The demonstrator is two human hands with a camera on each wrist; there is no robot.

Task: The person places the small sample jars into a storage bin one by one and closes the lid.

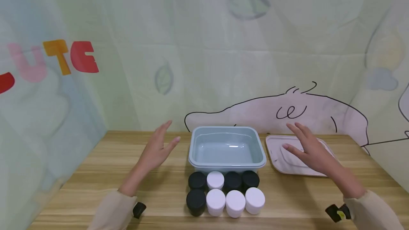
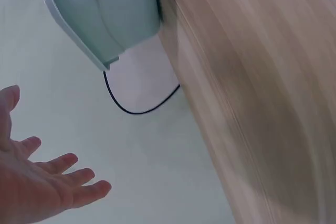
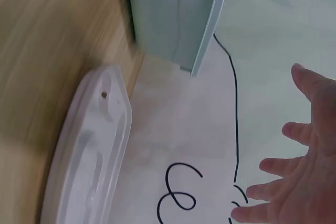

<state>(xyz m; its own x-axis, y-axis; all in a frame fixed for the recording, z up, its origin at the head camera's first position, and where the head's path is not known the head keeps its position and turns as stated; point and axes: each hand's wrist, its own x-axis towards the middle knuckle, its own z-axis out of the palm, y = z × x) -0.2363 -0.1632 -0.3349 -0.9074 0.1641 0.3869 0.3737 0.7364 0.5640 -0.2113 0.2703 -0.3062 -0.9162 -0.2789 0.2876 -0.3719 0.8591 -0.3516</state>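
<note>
Head: tub on wood-grain table, printed backdrop behind.

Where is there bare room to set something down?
The table is bare left of the blue tub, around the left hand, and between the round containers and the right sleeve. The tub looks bare inside. It's crowded in front of the tub, with eight containers in two rows, and right of it, where the white tray lies.

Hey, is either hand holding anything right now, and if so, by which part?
Nothing is held: the left hand and the right hand are both empty, fingers extended, apart from the blue tub.
</note>
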